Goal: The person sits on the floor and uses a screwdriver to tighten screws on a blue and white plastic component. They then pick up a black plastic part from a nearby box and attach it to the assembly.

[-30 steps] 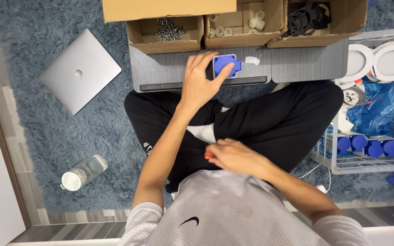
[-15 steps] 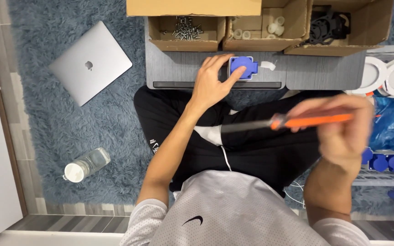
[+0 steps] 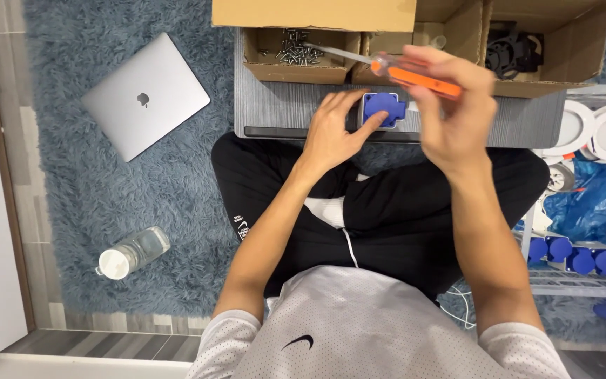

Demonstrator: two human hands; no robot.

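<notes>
Blue shag rug carries a closed silver laptop and a water bottle on its side, both well clear of the work. Low grey desk sits over the crossed legs; cardboard boxes line its far edge, one holding screws. Blue plastic part lies at the desk's near edge, mid-length. Left hand pressed flat beside it, fingertip on it, likely to steady it. Right hand raised above, fingers closed round an orange-handled screwdriver, shaft pointing left
</notes>
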